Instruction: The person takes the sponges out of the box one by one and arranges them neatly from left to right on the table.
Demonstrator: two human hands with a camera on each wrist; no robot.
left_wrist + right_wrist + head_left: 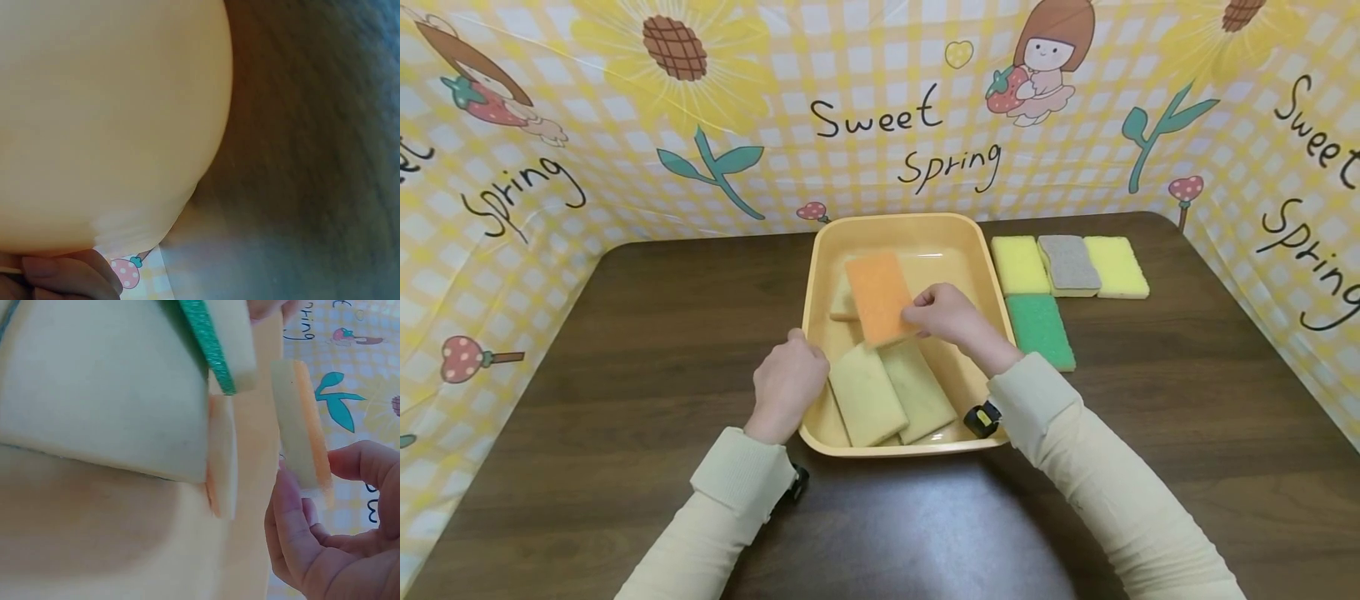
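Observation:
My right hand (pixel 953 319) pinches a sponge with an orange scouring face (pixel 877 293) by its edge, above the yellow tray (pixel 895 451). In the right wrist view, thumb and fingers sit on opposite faces of this orange-and-cream sponge (pixel 300 425). Along the tray's left side, my left hand (pixel 786 379) grips the rim with curled fingers (pixel 75 278). Two sponges lie cream side up in the tray's front part, one cream sponge (pixel 867 398) partly over another cream sponge (pixel 921 392). A further cream sponge (pixel 842 302) is mostly hidden behind the orange one.
Right of the tray, a yellow sponge (pixel 1019 265), a grey-faced sponge (pixel 1069 262) and another yellow sponge (pixel 1117 267) lie in a row on the brown table (pixel 662 333). A green-faced sponge (pixel 1040 330) lies before them. A patterned cloth (pixel 880 50) stands behind and at both sides.

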